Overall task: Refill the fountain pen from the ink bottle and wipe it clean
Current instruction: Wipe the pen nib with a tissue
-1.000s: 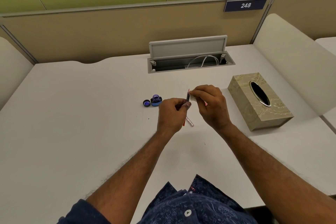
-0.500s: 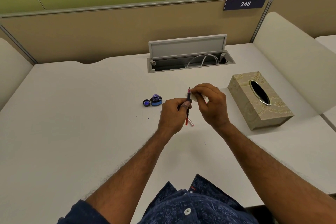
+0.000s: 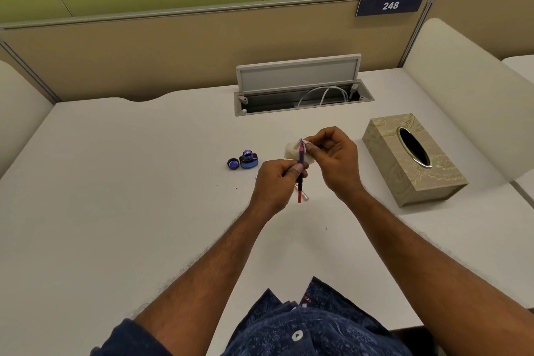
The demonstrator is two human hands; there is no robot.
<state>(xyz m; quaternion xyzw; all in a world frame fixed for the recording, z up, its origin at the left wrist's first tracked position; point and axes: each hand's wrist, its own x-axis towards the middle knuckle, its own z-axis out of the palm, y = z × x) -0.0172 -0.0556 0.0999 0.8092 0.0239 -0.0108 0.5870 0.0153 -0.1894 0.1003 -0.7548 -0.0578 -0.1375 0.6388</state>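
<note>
My left hand (image 3: 276, 182) grips a red fountain pen (image 3: 300, 170) upright, nib end pointing away from me and stained purple. My right hand (image 3: 335, 159) pinches a small white tissue (image 3: 293, 151) against the nib end of the pen. The open ink bottle (image 3: 248, 159) with blue ink stands on the desk to the left of my hands, and its black cap (image 3: 233, 164) lies beside it. A clear pen part (image 3: 302, 193) lies on the desk under the pen, partly hidden.
A beige tissue box (image 3: 410, 162) sits to the right on the white desk (image 3: 115, 196). An open cable hatch (image 3: 300, 92) with a white cable is at the back. A few small ink spots (image 3: 236, 188) mark the desk. Padded dividers flank both sides.
The tissue now spreads out behind the pen's nib end, where earlier it was bunched inside my right fingers. Both hands stay almost in place.
</note>
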